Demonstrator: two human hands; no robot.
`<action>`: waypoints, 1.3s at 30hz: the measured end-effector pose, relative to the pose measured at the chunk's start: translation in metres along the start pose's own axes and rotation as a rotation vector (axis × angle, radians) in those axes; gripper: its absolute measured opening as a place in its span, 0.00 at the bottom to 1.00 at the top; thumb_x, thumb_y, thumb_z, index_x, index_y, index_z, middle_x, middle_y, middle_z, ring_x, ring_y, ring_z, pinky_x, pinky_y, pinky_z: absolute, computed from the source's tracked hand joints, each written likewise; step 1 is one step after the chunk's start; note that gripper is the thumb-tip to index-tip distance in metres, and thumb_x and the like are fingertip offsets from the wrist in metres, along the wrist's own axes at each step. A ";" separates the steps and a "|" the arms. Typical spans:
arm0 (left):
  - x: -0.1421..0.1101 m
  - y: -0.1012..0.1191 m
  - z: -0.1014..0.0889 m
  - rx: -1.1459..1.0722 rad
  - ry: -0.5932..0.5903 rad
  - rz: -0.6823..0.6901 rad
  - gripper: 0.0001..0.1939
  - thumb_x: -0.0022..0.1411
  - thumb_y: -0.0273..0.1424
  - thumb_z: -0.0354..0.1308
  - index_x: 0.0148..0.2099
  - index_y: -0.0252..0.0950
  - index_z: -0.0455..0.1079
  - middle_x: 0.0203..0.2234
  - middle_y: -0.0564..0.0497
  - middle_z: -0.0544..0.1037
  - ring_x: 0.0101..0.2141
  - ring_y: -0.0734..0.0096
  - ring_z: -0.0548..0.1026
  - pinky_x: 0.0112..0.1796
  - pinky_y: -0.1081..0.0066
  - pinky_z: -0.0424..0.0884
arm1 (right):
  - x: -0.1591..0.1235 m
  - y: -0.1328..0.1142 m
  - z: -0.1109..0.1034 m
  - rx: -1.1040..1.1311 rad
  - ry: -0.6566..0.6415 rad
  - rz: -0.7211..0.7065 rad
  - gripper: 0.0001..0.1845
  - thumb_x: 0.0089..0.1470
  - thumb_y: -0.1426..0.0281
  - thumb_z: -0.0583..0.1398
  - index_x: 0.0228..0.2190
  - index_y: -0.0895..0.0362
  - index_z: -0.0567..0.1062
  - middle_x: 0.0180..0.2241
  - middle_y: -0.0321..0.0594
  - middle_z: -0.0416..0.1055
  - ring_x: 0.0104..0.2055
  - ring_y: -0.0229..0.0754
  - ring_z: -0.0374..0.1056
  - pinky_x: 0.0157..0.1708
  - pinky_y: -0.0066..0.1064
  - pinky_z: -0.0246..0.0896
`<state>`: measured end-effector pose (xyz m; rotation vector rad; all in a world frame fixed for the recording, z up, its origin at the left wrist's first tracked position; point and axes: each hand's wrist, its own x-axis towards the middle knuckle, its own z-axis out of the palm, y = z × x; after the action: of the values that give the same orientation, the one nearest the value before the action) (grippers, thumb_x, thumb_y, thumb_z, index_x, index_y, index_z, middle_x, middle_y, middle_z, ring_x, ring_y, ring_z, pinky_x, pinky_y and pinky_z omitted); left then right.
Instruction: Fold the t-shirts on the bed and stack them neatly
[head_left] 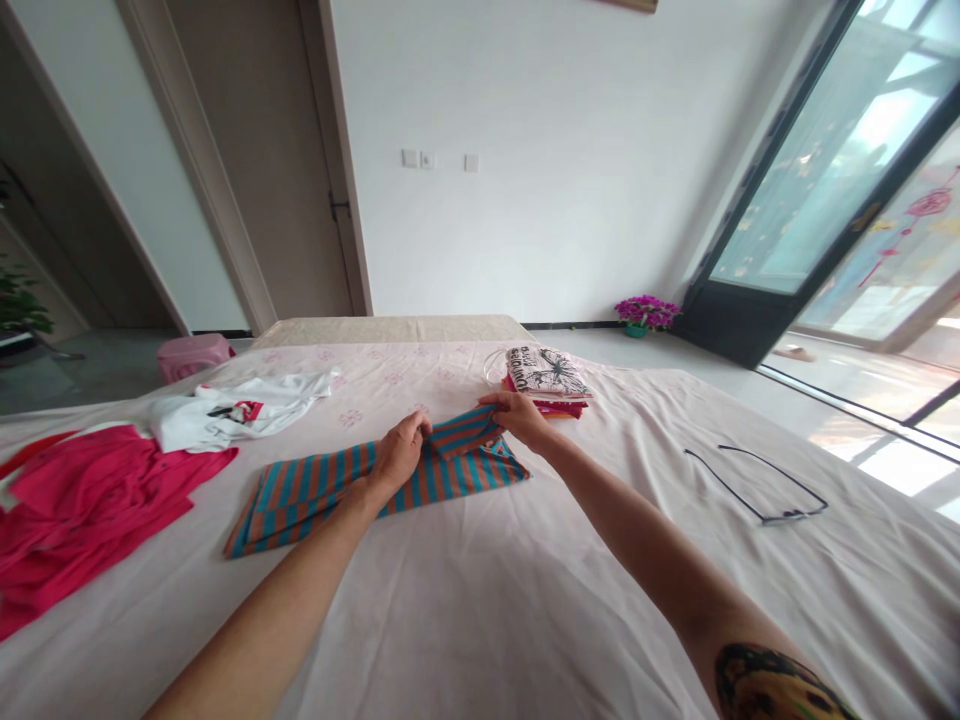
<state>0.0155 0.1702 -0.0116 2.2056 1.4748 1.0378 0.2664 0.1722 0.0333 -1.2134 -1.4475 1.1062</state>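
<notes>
A striped teal-and-brown garment lies folded into a long band on the pale bed sheet. My left hand is closed on the fold near its right part, fingers pinching the cloth. My right hand grips the garment's right end, which is lifted and turned over toward the left. Both forearms reach out from the near edge of the bed.
A stack of folded clothes sits just beyond my right hand. A white shirt and a pink garment lie at the left. A black wire hanger rests at the right. A pink stool and potted purple flowers stand on the floor.
</notes>
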 end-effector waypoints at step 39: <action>-0.022 0.023 -0.003 0.284 0.186 0.256 0.11 0.56 0.20 0.54 0.38 0.41 0.67 0.33 0.51 0.77 0.38 0.63 0.73 0.43 0.64 0.67 | -0.021 0.010 -0.010 -0.016 0.010 0.122 0.12 0.49 0.77 0.60 0.37 0.60 0.79 0.25 0.38 0.78 0.29 0.38 0.75 0.29 0.25 0.71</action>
<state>0.0247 0.1401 -0.0048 2.6140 1.5263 1.2055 0.2798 0.1534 0.0237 -1.3312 -1.3924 1.1702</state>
